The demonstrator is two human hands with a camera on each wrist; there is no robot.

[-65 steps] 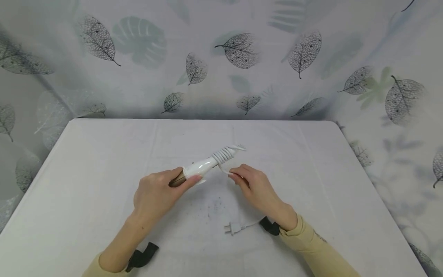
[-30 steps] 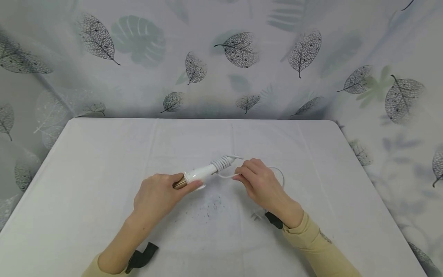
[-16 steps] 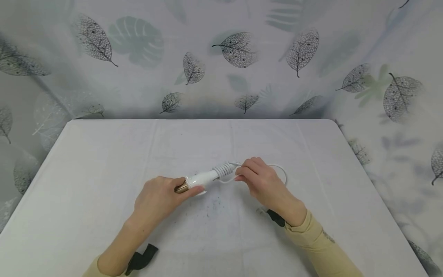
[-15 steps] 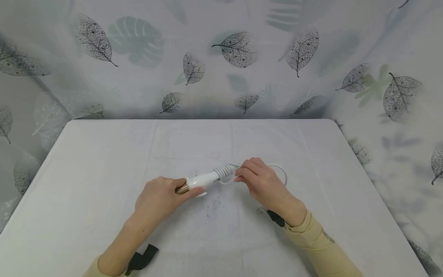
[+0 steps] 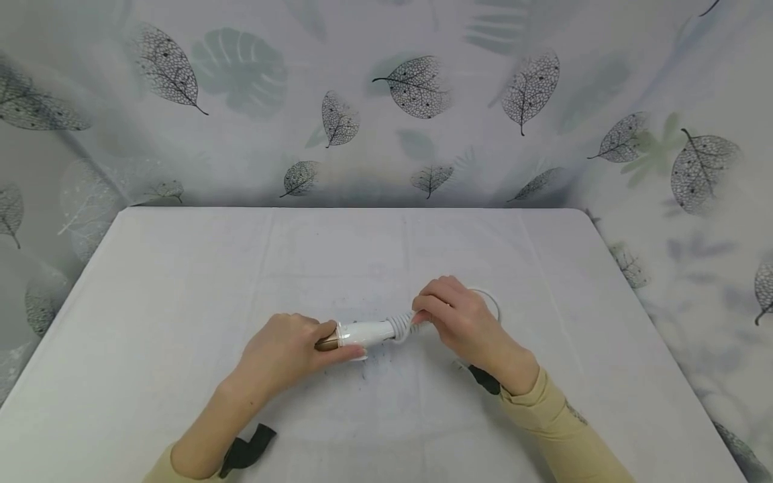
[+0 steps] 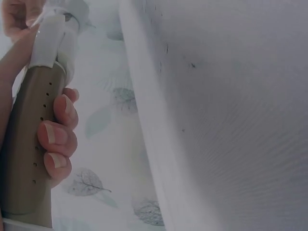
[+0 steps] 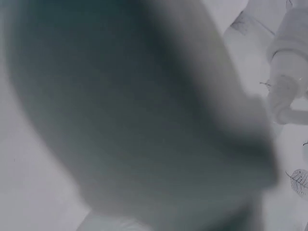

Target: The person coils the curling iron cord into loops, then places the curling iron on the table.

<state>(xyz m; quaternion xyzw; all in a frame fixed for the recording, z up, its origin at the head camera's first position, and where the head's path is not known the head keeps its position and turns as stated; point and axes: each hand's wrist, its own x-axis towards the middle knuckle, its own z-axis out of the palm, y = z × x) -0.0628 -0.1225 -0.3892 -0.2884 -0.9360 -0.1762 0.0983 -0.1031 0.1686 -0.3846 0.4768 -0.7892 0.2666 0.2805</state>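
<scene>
In the head view a hair straightener with a white handle [image 5: 365,332] and a gold-brown front part [image 5: 327,343] lies across the middle, tilted only slightly. My left hand [image 5: 284,352] grips it by the front part; the left wrist view shows fingers curled round the gold-brown body [image 6: 30,130] with its row of small holes. Several turns of white cord [image 5: 400,326] wrap the handle's right end. There my right hand [image 5: 455,318] pinches the cord, its fingertips partly hiding it. Behind that hand a loose cord loop [image 5: 495,303] sticks out. At the right wrist view's edge appears the wound cord [image 7: 284,98].
A white cloth covers the table [image 5: 199,282]. Dark specks [image 5: 364,376] are scattered below the straightener. Black straps [image 5: 249,448] hang at both wrists. The plug shows only faintly beside the right strap [image 5: 484,380]. A large blurred dark shape [image 7: 134,115] fills most of the right wrist view.
The straightener has come lower and turned closer to level. My right hand moved rightward, then drew the cord against the handle's end. The plug slid right, mostly behind the right wrist.
</scene>
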